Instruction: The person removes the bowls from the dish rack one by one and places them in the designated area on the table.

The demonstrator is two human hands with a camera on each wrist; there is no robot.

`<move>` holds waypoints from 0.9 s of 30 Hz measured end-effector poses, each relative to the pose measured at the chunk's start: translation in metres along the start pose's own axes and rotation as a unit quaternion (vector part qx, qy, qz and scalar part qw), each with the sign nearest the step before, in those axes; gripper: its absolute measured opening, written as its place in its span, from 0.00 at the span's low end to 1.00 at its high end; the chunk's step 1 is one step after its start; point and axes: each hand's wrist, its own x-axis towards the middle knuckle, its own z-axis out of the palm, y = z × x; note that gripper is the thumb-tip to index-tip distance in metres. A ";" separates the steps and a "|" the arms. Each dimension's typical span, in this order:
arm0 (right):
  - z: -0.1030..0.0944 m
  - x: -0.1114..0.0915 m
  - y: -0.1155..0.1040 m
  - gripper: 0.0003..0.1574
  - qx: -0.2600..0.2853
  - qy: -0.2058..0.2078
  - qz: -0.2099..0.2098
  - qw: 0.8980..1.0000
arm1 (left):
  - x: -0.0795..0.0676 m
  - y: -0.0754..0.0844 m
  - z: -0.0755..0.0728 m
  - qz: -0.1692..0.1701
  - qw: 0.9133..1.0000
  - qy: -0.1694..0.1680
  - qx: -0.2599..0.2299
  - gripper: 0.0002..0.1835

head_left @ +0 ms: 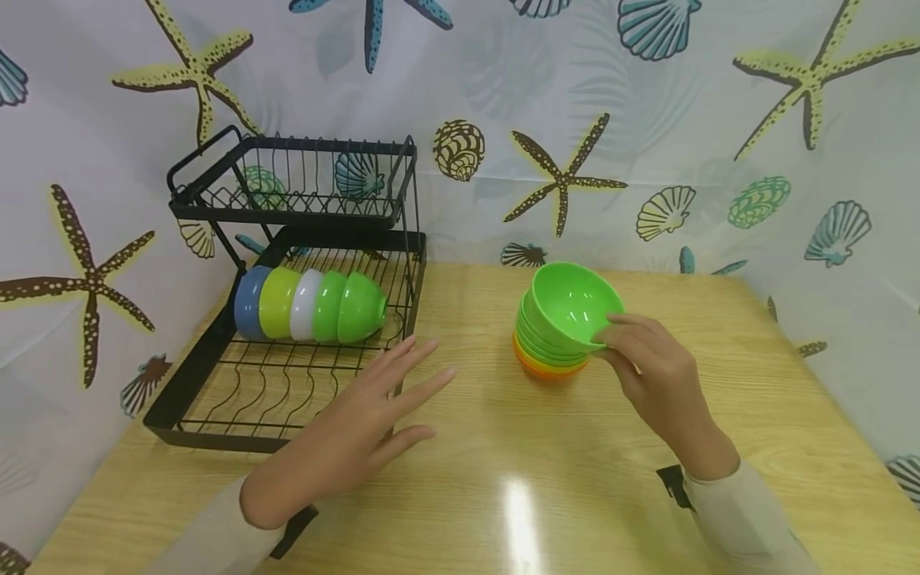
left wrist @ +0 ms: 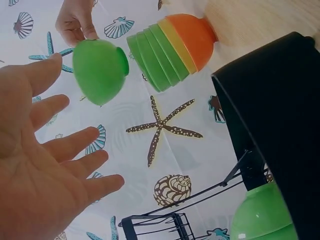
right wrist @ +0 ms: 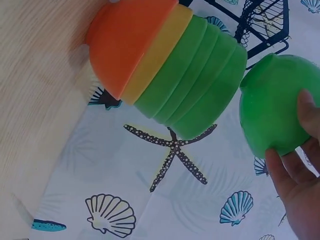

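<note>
My right hand (head_left: 656, 374) pinches the rim of a green bowl (head_left: 575, 303), tilted with its inside facing me in the head view. In the right wrist view this green bowl (right wrist: 277, 107) hangs apart from the nested stack. That stack (right wrist: 195, 75) has several green bowls, then a yellow one (right wrist: 157, 54) and an orange bowl (right wrist: 127, 42) at the bottom, standing on the table. My left hand (head_left: 359, 423) hovers over the front right of the dish rack, fingers straight and spread, holding nothing. The left wrist view also shows its open palm (left wrist: 50, 165).
A black two-tier dish rack (head_left: 161, 411) stands at the left. On its lower tier a row of bowls lies on edge: blue (head_left: 247, 303), yellow-green (head_left: 279, 303), white (head_left: 307, 305) and green (head_left: 362, 310). A sea-patterned cloth (head_left: 474, 88) hangs behind the wooden table (head_left: 460, 479).
</note>
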 end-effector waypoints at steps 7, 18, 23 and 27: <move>0.009 -0.002 0.015 0.15 -0.037 -0.031 0.050 0.998 | 0.000 -0.002 0.000 -0.019 1.000 -0.004 0.006 0.34; 0.022 -0.009 0.028 0.15 -0.025 -0.088 0.066 0.994 | -0.002 -0.008 0.005 -0.045 0.999 -0.009 0.009 0.36; 0.023 -0.011 0.029 0.15 -0.031 -0.114 0.077 0.990 | -0.002 -0.009 0.006 -0.045 0.999 -0.012 0.011 0.36; 0.022 -0.011 0.028 0.15 -0.034 -0.123 0.075 0.989 | -0.002 -0.009 0.006 -0.046 0.999 -0.015 0.012 0.35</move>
